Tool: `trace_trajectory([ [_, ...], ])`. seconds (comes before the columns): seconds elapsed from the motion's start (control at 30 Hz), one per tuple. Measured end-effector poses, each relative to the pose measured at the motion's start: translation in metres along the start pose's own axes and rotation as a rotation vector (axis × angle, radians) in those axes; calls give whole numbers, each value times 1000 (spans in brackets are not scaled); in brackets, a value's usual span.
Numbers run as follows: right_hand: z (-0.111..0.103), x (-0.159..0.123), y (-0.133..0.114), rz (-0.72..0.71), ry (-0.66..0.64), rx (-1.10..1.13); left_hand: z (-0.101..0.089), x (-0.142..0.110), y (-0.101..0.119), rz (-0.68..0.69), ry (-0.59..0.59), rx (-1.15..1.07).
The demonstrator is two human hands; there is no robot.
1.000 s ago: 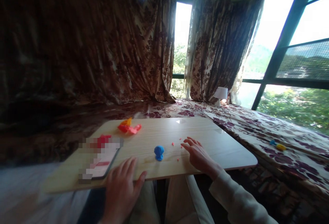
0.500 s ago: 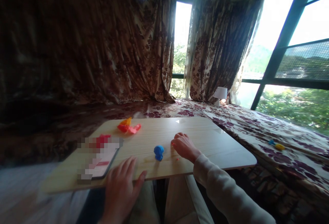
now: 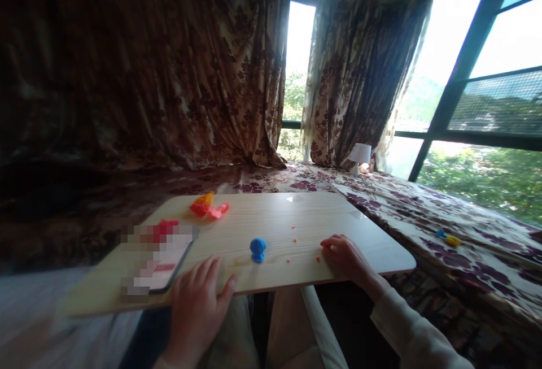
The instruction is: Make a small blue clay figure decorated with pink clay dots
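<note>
My left hand (image 3: 199, 298) lies at the table's near edge, fingers stretched out over the top and thumb apart, holding nothing. To the right, my right hand (image 3: 345, 256) rests low over the table with its fingers bent together; whether something tiny is between the fingertips is hidden. Beside it lies a small red bit (image 3: 318, 259), and several more are scattered to its left, such as one red crumb (image 3: 295, 240). Between the hands stands a blue clay-like shape (image 3: 258, 250), a rounded lump on a narrower foot.
Crumpled red wrapping (image 3: 215, 211) and an orange piece (image 3: 206, 199) lie at the table's far left. A partly blurred tablet-like device (image 3: 171, 270) is near my left hand. The wooden table (image 3: 262, 216) has rounded corners. Blue and yellow pieces (image 3: 453, 241) lie on the flowered cloth at right.
My right hand first went left onto the red bits, then drew back right towards the near edge. A red bit now lies beside its fingers, farther right than before. My left hand stayed put.
</note>
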State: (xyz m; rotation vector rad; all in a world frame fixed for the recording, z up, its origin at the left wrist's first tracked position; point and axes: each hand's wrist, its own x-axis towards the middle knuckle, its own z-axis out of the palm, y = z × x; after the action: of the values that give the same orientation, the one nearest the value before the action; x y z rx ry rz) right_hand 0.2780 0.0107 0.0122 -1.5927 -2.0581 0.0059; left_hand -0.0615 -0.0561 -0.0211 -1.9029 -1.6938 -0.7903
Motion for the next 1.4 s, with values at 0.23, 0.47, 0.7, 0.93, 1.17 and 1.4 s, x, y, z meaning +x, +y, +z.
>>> trace_trajectory([
  [0.23,-5,-40,0,-109,77,-56,1,-2,-1,24,5,14],
  [0.47,-15,-42,-7,-122,-94,-166,2,-2,-3,48,31,26],
  [0.7,2,-60,-6,-176,-100,-257,0,-3,-2,61,25,17],
  [0.93,7,-58,-10,-158,-98,-322,2,-3,-4,78,24,26],
  [1.17,21,-85,-18,-122,52,-450,2,-3,-3,54,11,29],
  [1.4,22,-67,-11,-121,30,-474,1,-4,-4,62,7,39],
])
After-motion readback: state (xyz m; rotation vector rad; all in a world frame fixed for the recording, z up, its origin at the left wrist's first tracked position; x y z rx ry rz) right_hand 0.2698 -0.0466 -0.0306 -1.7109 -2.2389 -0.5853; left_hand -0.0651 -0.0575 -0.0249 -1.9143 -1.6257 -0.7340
